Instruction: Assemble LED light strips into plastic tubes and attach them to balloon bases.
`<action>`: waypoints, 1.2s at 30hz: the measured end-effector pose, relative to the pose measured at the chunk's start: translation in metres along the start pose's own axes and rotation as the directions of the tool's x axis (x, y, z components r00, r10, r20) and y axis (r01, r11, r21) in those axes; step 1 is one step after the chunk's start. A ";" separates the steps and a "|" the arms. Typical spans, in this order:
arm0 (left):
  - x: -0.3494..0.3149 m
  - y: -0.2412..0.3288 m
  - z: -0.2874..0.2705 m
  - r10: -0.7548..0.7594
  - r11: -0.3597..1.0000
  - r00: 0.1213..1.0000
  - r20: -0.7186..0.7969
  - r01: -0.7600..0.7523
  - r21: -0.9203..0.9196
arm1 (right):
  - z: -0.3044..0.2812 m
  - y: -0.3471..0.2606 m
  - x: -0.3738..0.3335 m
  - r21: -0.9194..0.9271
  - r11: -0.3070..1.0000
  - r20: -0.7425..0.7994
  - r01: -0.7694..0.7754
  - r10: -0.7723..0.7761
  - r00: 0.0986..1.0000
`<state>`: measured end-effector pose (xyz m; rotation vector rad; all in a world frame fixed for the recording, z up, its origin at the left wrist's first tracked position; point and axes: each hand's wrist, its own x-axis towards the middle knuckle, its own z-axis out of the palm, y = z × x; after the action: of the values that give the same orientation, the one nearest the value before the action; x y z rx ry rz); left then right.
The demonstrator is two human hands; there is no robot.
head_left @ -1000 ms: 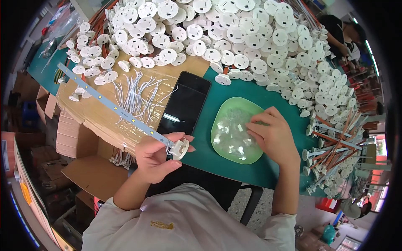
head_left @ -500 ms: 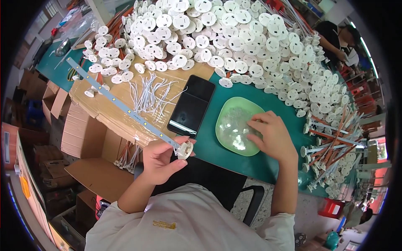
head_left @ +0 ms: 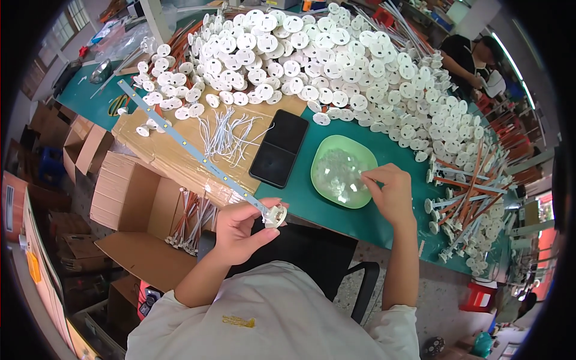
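Observation:
My left hand (head_left: 243,231) is closed on the white round cap (head_left: 275,216) at the near end of an LED strip (head_left: 186,144). The strip slants up and away to the left over a cardboard sheet (head_left: 143,145). My right hand (head_left: 391,191) hovers at the right rim of a light green bowl (head_left: 367,157). Its thumb and fingertips are pinched together; anything between them is too small to make out. Small clear pieces (head_left: 342,174) fill the bowl. A dark phone (head_left: 279,148) lies between the bowl and a bunch of white wires (head_left: 225,137).
Strips with white round caps (head_left: 336,60) are heaped along the far side of the green table (head_left: 294,207). More strips (head_left: 465,198) lie at the right. An open carton (head_left: 129,201) stands at the left, near a chair armrest (head_left: 366,288). Another person (head_left: 465,60) sits far right.
My right hand has lifted out from over the clear pieces to the bowl's right rim, its fingertips now together. The left hand still holds the strip's cap. The whole view has shifted slightly.

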<state>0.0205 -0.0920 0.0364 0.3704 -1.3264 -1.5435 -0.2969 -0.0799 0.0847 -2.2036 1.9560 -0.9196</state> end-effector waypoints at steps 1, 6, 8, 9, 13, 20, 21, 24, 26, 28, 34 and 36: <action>0.000 0.001 0.000 0.004 1.000 1.000 0.004 -0.004 0.001 | 0.000 -0.002 -0.001 -0.001 1.000 -0.005 0.002 -0.002 1.000; -0.004 0.008 0.006 0.007 1.000 0.998 0.067 -0.007 -0.005 | 0.000 -0.010 -0.004 0.179 0.952 -0.037 -0.247 0.258 0.966; -0.002 0.009 0.014 0.000 0.997 0.998 0.066 0.005 -0.082 | 0.000 -0.010 -0.007 0.217 0.929 -0.044 -0.299 0.316 0.948; -0.001 0.009 0.019 -0.013 0.987 0.998 0.061 0.022 -0.161 | -0.001 -0.009 -0.009 0.255 0.901 -0.043 -0.352 0.374 0.926; 0.011 0.011 0.035 -0.012 0.981 0.999 0.037 0.019 -0.191 | -0.006 -0.018 -0.015 0.277 0.863 -0.012 -0.422 0.442 0.897; 0.023 0.022 0.076 0.142 0.836 0.986 0.083 -0.074 -0.544 | 0.012 -0.122 -0.069 0.882 0.374 0.077 -0.285 0.483 0.872; 0.019 0.025 0.079 0.123 0.854 0.987 0.103 -0.052 -0.517 | 0.014 -0.133 -0.074 0.825 0.504 -0.043 -0.255 0.506 0.862; 0.008 0.031 0.089 0.155 0.863 0.979 0.134 -0.068 -0.501 | 0.014 -0.150 -0.083 0.020 0.990 -0.589 0.137 -0.099 0.802; 0.001 0.026 0.088 0.177 0.829 0.972 0.157 -0.061 -0.556 | 0.014 -0.165 -0.089 -0.020 0.962 -0.542 0.272 -0.239 0.806; -0.003 0.020 0.086 0.147 0.806 0.977 0.153 -0.029 -0.591 | 0.021 -0.180 -0.101 -0.064 0.910 -0.442 0.410 -0.394 0.806; -0.023 0.015 0.082 0.124 0.838 0.969 0.213 0.013 -0.546 | 0.015 -0.207 -0.127 -0.056 0.962 -0.284 0.266 -0.271 0.920; -0.026 0.017 0.084 0.107 0.831 0.974 0.200 0.023 -0.556 | 0.023 -0.203 -0.133 0.023 0.970 -0.326 0.243 -0.223 0.919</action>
<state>-0.0243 -0.0218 0.0705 -0.2090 -0.9708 -1.8891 -0.1090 0.0740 0.0980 -2.4157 1.7685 -1.4356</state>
